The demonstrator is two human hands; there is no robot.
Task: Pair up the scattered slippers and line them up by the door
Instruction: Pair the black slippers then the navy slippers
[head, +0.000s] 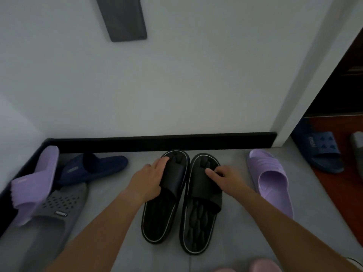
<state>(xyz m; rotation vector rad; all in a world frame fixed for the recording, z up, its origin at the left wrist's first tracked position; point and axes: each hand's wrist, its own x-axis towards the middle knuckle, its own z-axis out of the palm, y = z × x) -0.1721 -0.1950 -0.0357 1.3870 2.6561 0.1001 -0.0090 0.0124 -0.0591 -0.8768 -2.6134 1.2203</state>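
Two black slippers stand side by side, toes at the black skirting of the white wall. My left hand [149, 179] grips the strap of the left black slipper [159, 218]. My right hand [224, 179] holds the strap of the right black slipper [198, 222]. To their right lies one purple slipper [271, 181]. A second purple slipper [33, 185] leans on a pile at the left, over a grey slipper [49, 218] and a navy slipper [94, 169].
The doorway opens at the right onto a red-brown floor, where another navy slipper [320, 152] and a grey one [357, 146] lie. A pink slipper [263, 266] shows at the bottom edge. The black skirting [157, 143] runs along the wall.
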